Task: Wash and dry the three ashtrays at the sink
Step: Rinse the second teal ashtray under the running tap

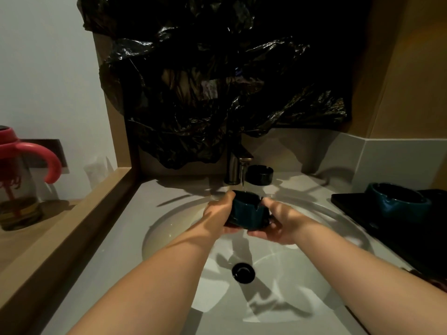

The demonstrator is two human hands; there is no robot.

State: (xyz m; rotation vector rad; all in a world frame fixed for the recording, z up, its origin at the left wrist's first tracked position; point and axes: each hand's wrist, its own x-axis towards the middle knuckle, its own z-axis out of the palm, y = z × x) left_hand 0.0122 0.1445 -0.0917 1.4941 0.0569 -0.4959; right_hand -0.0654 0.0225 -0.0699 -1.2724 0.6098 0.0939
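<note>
- Teal ashtray (249, 211) sits between both hands over the sink (174, 228), under the faucet (238, 165) stream.
- Left hand (219, 213) and right hand (278, 223) grip its sides.
- Black ashtray (260, 174) stands beyond the hands; another teal ashtray (399, 201) is right of them.

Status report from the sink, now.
Left hand and right hand both grip the teal ashtray under the running tap. Black ashtray beside the tap; second teal ashtray on the dark tray, right. Nothing in the way.
</note>
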